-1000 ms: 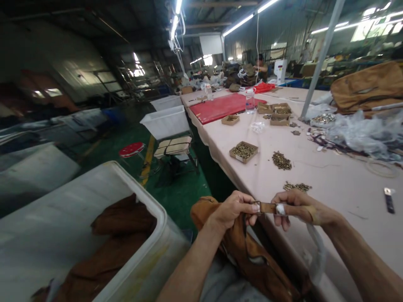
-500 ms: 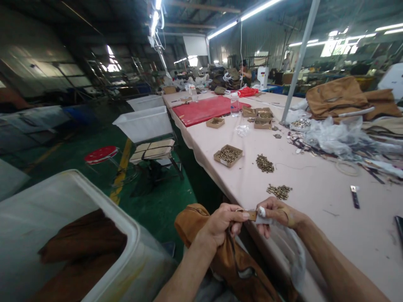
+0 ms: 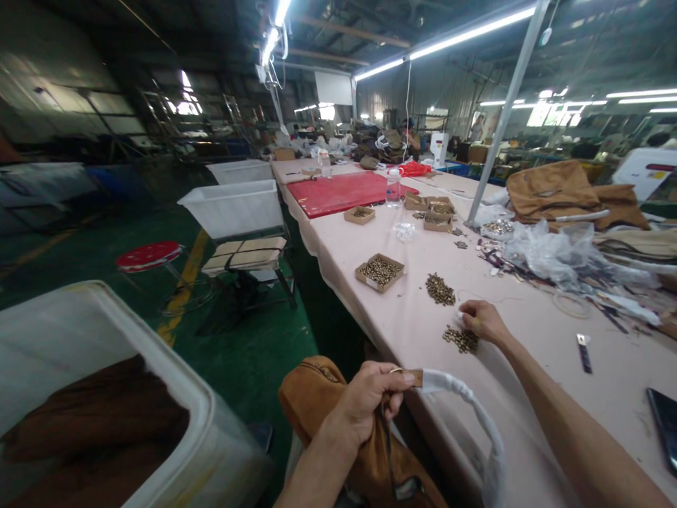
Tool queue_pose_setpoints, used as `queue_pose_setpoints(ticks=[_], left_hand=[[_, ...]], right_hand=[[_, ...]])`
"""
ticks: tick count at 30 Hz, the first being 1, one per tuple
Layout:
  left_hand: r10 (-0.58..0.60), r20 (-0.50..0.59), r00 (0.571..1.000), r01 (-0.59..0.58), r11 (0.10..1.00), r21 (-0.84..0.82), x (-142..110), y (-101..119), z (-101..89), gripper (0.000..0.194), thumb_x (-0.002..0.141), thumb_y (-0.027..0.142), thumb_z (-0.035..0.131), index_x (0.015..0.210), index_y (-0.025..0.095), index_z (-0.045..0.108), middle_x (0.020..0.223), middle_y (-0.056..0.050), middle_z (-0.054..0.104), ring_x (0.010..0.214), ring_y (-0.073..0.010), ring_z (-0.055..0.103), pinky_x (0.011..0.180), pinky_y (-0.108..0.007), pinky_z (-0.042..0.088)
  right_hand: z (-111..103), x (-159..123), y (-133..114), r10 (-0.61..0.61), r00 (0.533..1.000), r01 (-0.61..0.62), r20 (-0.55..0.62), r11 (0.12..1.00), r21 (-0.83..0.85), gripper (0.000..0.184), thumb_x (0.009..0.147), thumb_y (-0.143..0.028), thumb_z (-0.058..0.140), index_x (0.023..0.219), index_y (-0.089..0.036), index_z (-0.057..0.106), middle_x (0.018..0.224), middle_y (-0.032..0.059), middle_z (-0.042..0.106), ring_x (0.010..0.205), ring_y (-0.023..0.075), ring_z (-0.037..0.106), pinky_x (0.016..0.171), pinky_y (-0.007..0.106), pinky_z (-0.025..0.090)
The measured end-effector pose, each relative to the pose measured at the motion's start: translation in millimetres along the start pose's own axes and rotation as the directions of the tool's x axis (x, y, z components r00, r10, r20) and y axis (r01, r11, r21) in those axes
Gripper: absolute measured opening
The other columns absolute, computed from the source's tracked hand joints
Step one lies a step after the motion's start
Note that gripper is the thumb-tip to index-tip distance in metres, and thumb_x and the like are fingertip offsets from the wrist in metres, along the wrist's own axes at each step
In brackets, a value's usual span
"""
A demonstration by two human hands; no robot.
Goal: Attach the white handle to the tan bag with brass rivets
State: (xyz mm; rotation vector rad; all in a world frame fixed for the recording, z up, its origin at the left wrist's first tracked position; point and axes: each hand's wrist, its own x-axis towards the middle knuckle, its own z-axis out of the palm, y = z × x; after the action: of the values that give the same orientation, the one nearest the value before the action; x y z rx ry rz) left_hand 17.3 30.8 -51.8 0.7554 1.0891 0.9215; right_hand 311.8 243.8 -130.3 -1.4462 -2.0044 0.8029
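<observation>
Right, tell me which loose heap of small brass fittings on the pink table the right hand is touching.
The right hand rests on the nearer heap of brass fittings, by the table edge. The other loose heap lies farther off, beside the open cardboard box of fittings.

A tan bag (image 3: 312, 409), white-wrapped handle (image 3: 479, 416), brass rivets (image 3: 461, 339), pink table (image 3: 529, 367), red mat (image 3: 343, 192).

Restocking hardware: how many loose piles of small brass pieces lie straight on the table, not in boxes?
2. One small brass pile lies under the right hand; the other pile lies beyond it, beside the open cardboard box. Others may be hidden among the plastic wrapping.
</observation>
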Motion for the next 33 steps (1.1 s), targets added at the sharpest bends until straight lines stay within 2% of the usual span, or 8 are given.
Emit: queue_pose_setpoints(ticks=[7, 11, 15, 24, 33], left_hand=[[0.020, -0.043, 0.999, -0.020, 1.000, -0.014, -9.3, -0.6, -3.8, 0.029, 0.068, 0.037, 0.078, 0.066, 0.012, 0.064, 0.043, -0.002, 0.053, 0.032, -0.0082, 0.036, 0.037, -0.022, 0.023], [0.031, -0.057, 0.998, -0.031, 1.000, 0.001, -10.8, -0.1, -5.7, 0.028, 0.070, 0.036, 0.077, 0.066, 0.012, 0.064, 0.042, -0.002, 0.052, 0.033, -0.0080, 0.035, 0.037, -0.022, 0.024], [0.031, -0.065, 0.997, -0.032, 0.999, -0.007, -10.0, 1.2, -4.5, 0.025, 0.069, 0.034, 0.077, 0.069, 0.011, 0.066, 0.044, -0.001, 0.052, 0.034, -0.0078, 0.036, 0.037, -0.021, 0.023], [0.028, -0.074, 0.997, -0.030, 0.999, -0.023, -8.4, -0.6, -3.5, 0.026, 0.068, 0.034, 0.078, 0.066, 0.012, 0.063, 0.043, 0.000, 0.051, 0.033, -0.0074, 0.035, 0.038, -0.022, 0.022], [0.030, -0.112, 0.993, -0.033, 0.999, -0.028, -12.6, 1.9, -3.9, 0.029, 0.067, 0.038, 0.078, 0.066, 0.013, 0.063, 0.043, -0.001, 0.052, 0.033, -0.0082, 0.036, 0.038, -0.023, 0.022]], right_hand=[[27.1, 54.7, 19.0, 0.011, 1.000, -0.007, 0.013, 0.964, -0.265, 0.028, 0.099, -0.042, 0.066, 0.098, -0.014, 0.069, 0.097, 0.0039, 0.070, 0.087, 0.0189, 0.067, 0.083, 0.037, 0.057], [36.0, 65.6, 22.3, 0.028, 1.000, -0.022, 0.014, 0.942, -0.334, 0.026, 0.100, -0.040, 0.065, 0.103, -0.015, 0.070, 0.106, 0.0064, 0.071, 0.095, 0.0198, 0.068, 0.088, 0.039, 0.057], [39.7, 66.6, 26.8, 0.072, 0.997, -0.056, 0.031, 0.927, -0.371, 0.027, 0.100, -0.040, 0.066, 0.101, -0.014, 0.071, 0.103, 0.0057, 0.072, 0.092, 0.0195, 0.069, 0.085, 0.037, 0.058], [37.4, 75.0, 35.3, 0.210, 0.977, -0.206, -0.026, 0.919, -0.335, 0.024, 0.098, -0.038, 0.069, 0.105, -0.015, 0.071, 0.105, 0.0060, 0.071, 0.093, 0.0199, 0.069, 0.082, 0.035, 0.059], [32.4, 78.3, 52.8, 0.385, 0.923, -0.379, -0.006, 0.907, -0.185, 0.027, 0.097, -0.038, 0.070, 0.104, -0.012, 0.070, 0.101, 0.0050, 0.071, 0.086, 0.0194, 0.070, 0.075, 0.032, 0.060]])
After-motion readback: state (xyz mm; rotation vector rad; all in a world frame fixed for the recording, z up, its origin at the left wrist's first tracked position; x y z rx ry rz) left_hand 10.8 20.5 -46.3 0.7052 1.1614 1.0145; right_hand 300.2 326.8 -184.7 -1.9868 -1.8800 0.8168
